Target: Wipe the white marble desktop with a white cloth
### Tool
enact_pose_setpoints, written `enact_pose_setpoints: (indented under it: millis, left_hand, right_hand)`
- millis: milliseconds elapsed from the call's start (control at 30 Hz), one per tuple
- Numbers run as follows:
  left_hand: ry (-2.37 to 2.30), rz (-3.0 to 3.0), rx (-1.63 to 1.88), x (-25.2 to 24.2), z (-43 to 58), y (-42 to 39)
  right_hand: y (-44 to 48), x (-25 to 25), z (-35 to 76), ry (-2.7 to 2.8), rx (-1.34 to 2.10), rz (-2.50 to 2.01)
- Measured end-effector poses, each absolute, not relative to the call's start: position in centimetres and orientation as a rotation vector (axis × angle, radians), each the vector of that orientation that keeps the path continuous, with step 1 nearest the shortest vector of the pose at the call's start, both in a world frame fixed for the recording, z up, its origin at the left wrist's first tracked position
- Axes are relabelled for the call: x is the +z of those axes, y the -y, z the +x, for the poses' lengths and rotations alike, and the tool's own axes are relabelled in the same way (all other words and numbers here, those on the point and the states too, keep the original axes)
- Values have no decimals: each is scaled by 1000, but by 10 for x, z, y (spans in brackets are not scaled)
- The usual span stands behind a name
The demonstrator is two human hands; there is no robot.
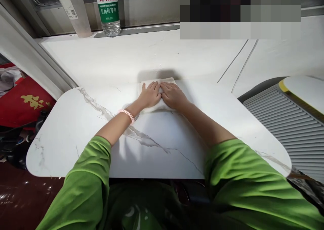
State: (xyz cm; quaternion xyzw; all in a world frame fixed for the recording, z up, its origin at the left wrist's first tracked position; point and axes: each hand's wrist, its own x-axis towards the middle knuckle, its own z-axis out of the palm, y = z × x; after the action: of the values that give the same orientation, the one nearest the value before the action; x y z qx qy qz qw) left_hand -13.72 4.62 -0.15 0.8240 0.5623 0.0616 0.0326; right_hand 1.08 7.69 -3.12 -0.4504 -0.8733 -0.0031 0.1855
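Observation:
A folded white cloth [169, 81] lies at the far edge of the white marble table [76, 128]. My left hand [150, 94] rests flat on the cloth's left half, fingers stretched out and pointing away from me. My right hand [172, 94] lies flat beside it on the right half, fingers together and extended, the two hands touching at the middle. Most of the cloth is hidden under my hands. A pink coil band [127, 114] circles my left wrist, and both arms wear green sleeves.
A water bottle [109, 10] with a green label stands on the window ledge [141, 51] behind the table. A grey ribbed appliance [286, 122] sits at the right. Red fabric and dark clutter [22, 105] lie on the floor at the left.

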Motion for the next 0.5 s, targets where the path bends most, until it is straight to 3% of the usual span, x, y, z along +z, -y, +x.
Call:
enact_pose_setpoints:
  millis: [500]
  left_hand:
    - [-1386,2676,210,-1,-79,136]
  right_hand:
    - [133,-26,90,2469,-69,-1121]
